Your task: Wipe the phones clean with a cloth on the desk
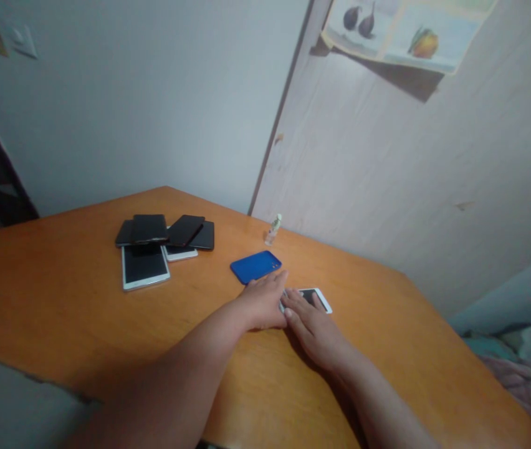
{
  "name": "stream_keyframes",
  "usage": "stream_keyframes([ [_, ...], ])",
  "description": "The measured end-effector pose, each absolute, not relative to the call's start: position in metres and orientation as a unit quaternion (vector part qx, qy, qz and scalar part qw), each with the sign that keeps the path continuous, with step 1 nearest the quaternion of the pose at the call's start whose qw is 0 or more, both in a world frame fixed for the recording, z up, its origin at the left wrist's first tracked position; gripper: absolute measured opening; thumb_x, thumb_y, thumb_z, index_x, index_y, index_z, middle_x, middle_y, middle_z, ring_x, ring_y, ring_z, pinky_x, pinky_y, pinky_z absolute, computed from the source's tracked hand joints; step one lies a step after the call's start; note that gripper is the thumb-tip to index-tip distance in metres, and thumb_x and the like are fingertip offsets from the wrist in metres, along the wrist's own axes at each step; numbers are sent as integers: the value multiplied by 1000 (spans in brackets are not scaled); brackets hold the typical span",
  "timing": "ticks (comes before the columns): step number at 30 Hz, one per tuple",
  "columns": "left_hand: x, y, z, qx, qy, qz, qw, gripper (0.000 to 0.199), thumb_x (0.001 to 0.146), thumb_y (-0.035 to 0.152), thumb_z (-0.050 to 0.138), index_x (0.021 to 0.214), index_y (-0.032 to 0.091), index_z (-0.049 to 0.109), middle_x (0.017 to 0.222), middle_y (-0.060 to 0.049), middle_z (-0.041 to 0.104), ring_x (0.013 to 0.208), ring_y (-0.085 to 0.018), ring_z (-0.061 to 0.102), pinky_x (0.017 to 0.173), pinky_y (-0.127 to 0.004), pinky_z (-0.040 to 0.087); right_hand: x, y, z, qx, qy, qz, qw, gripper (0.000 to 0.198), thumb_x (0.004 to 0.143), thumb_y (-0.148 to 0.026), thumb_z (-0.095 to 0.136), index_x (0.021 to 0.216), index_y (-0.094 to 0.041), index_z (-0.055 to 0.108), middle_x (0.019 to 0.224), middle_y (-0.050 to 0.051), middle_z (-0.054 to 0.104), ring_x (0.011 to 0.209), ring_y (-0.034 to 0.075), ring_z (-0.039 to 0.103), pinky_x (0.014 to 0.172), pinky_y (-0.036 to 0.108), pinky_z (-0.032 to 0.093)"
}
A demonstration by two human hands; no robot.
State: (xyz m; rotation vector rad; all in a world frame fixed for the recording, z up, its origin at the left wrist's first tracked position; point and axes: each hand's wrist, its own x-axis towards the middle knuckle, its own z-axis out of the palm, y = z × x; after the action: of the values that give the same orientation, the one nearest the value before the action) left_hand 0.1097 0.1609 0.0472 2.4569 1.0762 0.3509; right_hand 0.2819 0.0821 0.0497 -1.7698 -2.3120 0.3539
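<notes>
One white phone [323,301] lies on the table [396,337], long axis running roughly left to right; the right hand [315,327] covers much of it, fingers spread; the left hand [264,304] sits by its left end; whether those fingers grip, I cannot tell.

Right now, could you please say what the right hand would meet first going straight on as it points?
The right hand points toward the left hand, so it would probably meet that first, with the blue case beyond; depth leaves unclear whether the hands already touch.
</notes>
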Motion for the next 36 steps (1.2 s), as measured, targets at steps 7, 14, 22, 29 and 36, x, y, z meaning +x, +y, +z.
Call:
stream_keyframes([
  [7, 111, 162, 46, 886, 391, 129, 213, 106, 69, 51, 65, 155, 18, 13, 164, -16, 23, 149, -33, 25, 116, -51, 31, 304, 92, 48, -716, -690, 58, 89, 55, 104, -47, 26, 150, -23, 43, 158, 9, 36, 148, 28, 28, 119, 64, 9],
  [14, 110, 162, 45, 884, 389, 139, 218, 99, 73, 44, 60, 156, 17, 13, 163, -15, 25, 149, -31, 27, 115, -51, 33, 277, 87, 51, -605, -784, 97, 99, 54, 105, -48, 22, 151, -27, 41, 158, 5, 37, 149, 22, 25, 122, 55, 8],
  [22, 111, 160, 48, 880, 401, 126, 220, 104, 70, 45, 64, 156, 19, 12, 163, -15, 25, 150, -33, 24, 116, -50, 30, 288, 93, 49, -670, -731, 86, 101, 55, 104, -49, 24, 150, -25, 44, 159, 7, 36, 150, 27, 25, 119, 61, 10],
  [29, 109, 162, 47, 883, 391, 137, 219, 104, 70, 48, 63, 156, 16, 13, 163, -16, 26, 150, -32, 25, 117, -50, 30, 288, 94, 49, -658, -741, 93, 93, 56, 104, -50, 22, 151, -26, 42, 158, 6, 36, 149, 25, 26, 120, 59, 9],
  [36, 110, 161, 50, 887, 393, 121, 210, 105, 68, 49, 65, 155, 19, 16, 164, -13, 22, 149, -33, 27, 115, -52, 34, 303, 92, 47, -727, -681, 54, 71, 57, 104, -48, 26, 151, -20, 42, 159, 10, 34, 149, 29, 26, 119, 63, 8],
])
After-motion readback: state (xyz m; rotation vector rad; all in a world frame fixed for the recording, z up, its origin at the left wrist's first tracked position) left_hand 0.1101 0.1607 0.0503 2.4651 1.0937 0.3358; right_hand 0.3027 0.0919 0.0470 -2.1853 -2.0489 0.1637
